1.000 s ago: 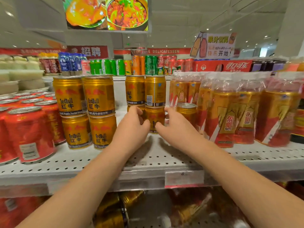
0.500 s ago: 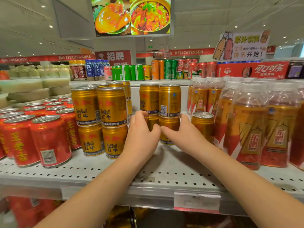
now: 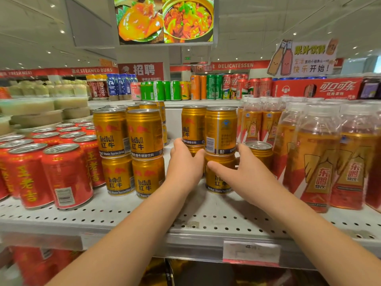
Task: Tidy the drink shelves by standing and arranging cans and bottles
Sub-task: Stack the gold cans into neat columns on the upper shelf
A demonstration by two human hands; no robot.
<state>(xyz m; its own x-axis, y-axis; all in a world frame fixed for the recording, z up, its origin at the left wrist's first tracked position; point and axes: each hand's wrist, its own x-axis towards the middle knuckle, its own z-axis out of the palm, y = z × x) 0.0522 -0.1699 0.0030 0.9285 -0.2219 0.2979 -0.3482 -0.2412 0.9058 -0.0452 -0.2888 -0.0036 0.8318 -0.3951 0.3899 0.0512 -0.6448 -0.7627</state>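
Fingers (image 3: 177, 143) of my left hand (image 3: 184, 168) are curled round the lower left can (image 3: 195, 150) of a two-by-two gold stack, and my right hand (image 3: 245, 174) spans the lower right can (image 3: 218, 179) beside it. Both grips sit low, I judge, so the base can slide without tipping the upper cans (image 3: 220, 131) riding on top.

Sweeping from the left: red cans (image 3: 61, 174) stand in rows at the near left of the shelf (image 3: 198, 220). Next come the fronted gold stacks (image 3: 127, 151), two high, labels forward, near the front edge. A gap of bare shelf separates them from my left hand, which hides most of its can. One upper can shows its barcode side rather than its label, so I read the step as drawing this block into line with those neighbours, with facing to follow. My right thumb (image 3: 216, 167) lies nearly straight across the front of its can, while the other fingers reach round its right side, mostly out of sight. Just right of that hand stands a single gold can (image 3: 259, 153), unstacked, then the orange bottles (image 3: 315, 162) at the right. Pulled unevenly, the top pair could topple.
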